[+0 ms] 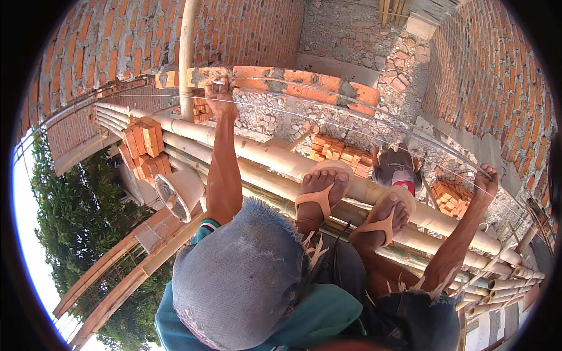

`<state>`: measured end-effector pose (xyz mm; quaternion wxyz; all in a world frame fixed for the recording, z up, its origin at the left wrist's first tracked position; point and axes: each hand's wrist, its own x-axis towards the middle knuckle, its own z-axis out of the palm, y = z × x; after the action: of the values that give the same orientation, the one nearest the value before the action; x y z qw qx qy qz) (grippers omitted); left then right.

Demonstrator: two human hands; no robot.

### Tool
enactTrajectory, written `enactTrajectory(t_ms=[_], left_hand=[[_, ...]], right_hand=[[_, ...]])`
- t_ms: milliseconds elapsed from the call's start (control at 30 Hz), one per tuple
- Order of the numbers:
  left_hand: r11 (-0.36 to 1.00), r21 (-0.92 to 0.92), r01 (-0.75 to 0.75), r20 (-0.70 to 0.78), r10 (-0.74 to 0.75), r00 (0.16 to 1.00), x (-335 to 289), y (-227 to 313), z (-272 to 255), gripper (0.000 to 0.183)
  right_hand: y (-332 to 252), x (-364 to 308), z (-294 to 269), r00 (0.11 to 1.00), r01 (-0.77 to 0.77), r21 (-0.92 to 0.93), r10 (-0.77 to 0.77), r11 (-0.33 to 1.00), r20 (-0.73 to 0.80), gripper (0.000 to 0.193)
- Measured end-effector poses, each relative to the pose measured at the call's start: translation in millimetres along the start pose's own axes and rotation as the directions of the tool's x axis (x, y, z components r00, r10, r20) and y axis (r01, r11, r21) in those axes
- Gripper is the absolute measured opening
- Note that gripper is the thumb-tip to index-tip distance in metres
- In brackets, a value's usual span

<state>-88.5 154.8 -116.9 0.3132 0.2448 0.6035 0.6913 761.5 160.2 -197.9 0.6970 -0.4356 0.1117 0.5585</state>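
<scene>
A row of orange bricks with grey mortar (310,78) tops the wall in front of me. Along it runs a long, thin metal rod (404,124), bowed by the lens. My left hand (220,96) is closed around the rod by the left part of the bricks; its curled fingers partly hide the grip. Far to the right, my right hand (487,180) is closed on the rod's other end. A taut pale string (328,121) crosses just on my side of the bricks and passes close to both hands.
My sandalled feet (319,198) stand on bamboo poles (263,149). Bricks (142,143) and a white bucket (178,193) are at the left. An upright pole (187,52) rises near my left hand. Below are a person (397,167), brick stacks (339,153) and rubble (263,117).
</scene>
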Motion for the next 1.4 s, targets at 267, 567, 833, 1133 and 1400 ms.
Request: enactTrajectory(t_ms=[267, 567, 833, 1133, 1400], left_hand=[[0.988, -0.135, 0.076, 0.058, -0.069, 0.996, 5, -15, -27, 0.029], [0.862, -0.179, 0.474, 0.136, -0.455, 0.880, 5, 8, -47, 0.047], [0.923, 0.128, 0.364, -0.003, -0.366, 0.931, 4, 12, -36, 0.033], [0.903, 0.231, 0.363, 0.004, -0.374, 0.928, -4, 5, -20, 0.028], [0.891, 0.277, 0.360, 0.074, -0.394, 0.916, 3, 2, -9, 0.023]], right_hand=[[12, -22, 35, 0.985, 0.074, -0.072, -0.084, 0.995, -0.148, 0.032], [45, -56, 74, 0.961, 0.148, -0.032, -0.152, 0.988, -0.233, 0.015], [51, -71, 89, 0.946, 0.158, -0.009, -0.153, 0.987, -0.286, 0.015], [58, -86, 101, 0.950, 0.118, 0.035, -0.103, 0.992, -0.296, 0.021], [48, -72, 104, 0.941, 0.155, -0.046, -0.162, 0.987, -0.298, 0.031]])
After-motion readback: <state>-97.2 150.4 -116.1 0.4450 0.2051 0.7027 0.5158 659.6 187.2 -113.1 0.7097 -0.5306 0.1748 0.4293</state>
